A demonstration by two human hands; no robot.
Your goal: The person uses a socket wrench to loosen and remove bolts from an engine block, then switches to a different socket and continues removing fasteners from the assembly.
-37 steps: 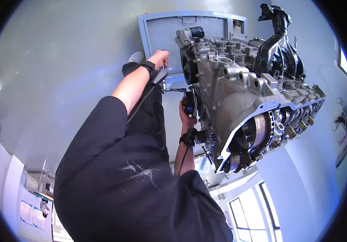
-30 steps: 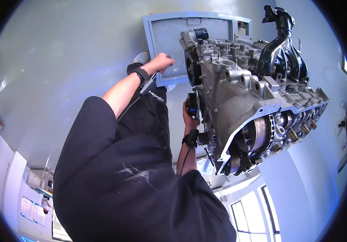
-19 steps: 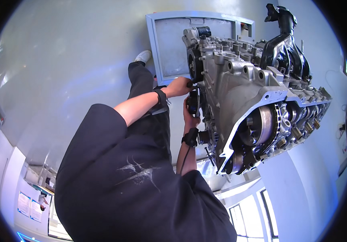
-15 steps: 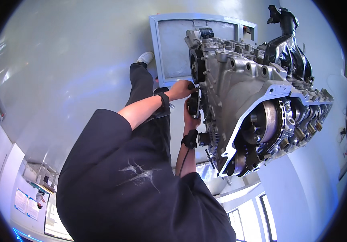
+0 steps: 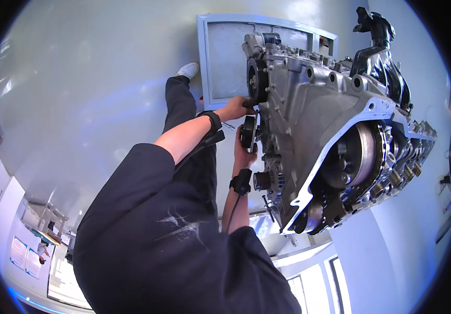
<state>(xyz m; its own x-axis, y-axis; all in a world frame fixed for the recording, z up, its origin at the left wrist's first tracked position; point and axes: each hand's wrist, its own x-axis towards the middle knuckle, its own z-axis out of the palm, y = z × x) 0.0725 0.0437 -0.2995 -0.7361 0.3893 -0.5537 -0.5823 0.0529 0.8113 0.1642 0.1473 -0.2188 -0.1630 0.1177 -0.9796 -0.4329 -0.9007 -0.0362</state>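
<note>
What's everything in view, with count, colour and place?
Engine: one, silver, right of centre
Manifold: one, black, engine's upper right
Ribbed pulley: one, black, engine's left side
Round part: one, black, below that pulley
Metal frame: one, pale blue, top centre
Tool: one, silver, partly hidden, centre
Wall sheets: two, white, lower left
Windows: at least two, white, lower right
Distant person: one, pale top, lower left
Shirt: one, dark, bottom centre
Shoe: one, white, upper centre
Wristbands: two, black, both wrists
Left hand: one, bare, under ribbed pulley
Right hand: one, bare, holding round part
</note>
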